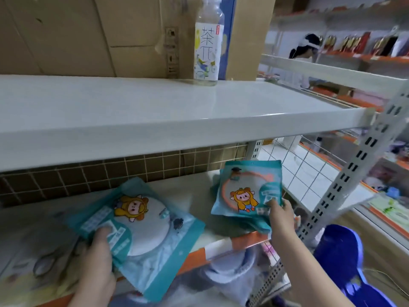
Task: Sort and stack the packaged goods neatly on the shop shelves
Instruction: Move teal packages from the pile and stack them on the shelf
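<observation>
The flat teal plastic packet printed with a yellow cartoon figure sits in your left hand, tilted, its long axis running from lower right to upper left, with its lower end hanging out past the orange-edged front lip of the lower white shelf. Your thumb presses on its near left corner and your fingers curl beneath, so the grip is closed on the packet.

Off to the right, well apart from it, lies the small stack of matching teal packets, squarer to the shelf, near the white slotted upright post. Your right hand pinches the stack's near right corner, thumb on top, forearm reaching in from the lower right.

The move ahead likely turns on that gap: the held packet lies left of the stack and skewed to it, so it would need turning to match before it goes on top. Your left hand is the nearer one for that.

Above, a clear labelled drink bottle stands on the upper white shelf before brown cardboard boxes.
</observation>
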